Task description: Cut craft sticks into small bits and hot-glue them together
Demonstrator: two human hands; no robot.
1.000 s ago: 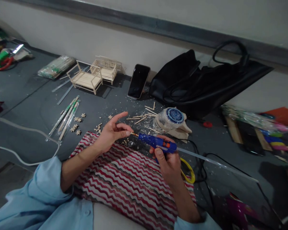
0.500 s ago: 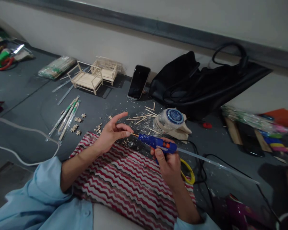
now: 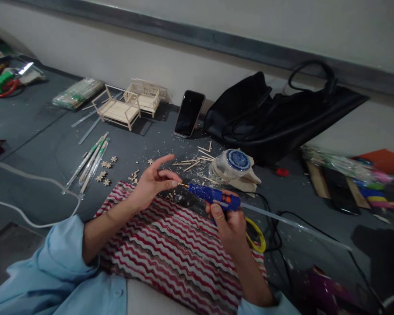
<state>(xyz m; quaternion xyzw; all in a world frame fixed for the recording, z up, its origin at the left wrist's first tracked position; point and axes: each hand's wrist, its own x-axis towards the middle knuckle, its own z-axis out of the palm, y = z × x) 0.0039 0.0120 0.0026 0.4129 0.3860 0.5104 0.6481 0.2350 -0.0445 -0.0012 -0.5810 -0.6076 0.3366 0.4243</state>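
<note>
My right hand (image 3: 231,223) is wrapped round a blue glue gun (image 3: 210,194), whose metal nozzle points left. A long clear glue stick (image 3: 292,224) sticks out of its back end. At the nozzle tip, my left hand (image 3: 154,180) pinches with thumb and a finger, its index finger stretched out; whatever small piece it holds is too small to make out. Below both hands lies a red and white striped cloth (image 3: 174,249). Small wooden flower shapes (image 3: 107,165) and tiny wooden bits (image 3: 134,176) lie left of my left hand.
Behind my hands stand a blue-lidded jar (image 3: 228,166), thin wooden sticks (image 3: 192,162), a phone (image 3: 189,113) and a black bag (image 3: 265,118). Miniature wooden furniture (image 3: 120,109) stands near the wall. Wrapped sticks (image 3: 93,162) lie left. Yellow scissor handles (image 3: 258,236) and a black cable lie right.
Both hands and the glue gun keep almost the same position, nozzle still at the left fingertips. The view has shifted very slightly.
</note>
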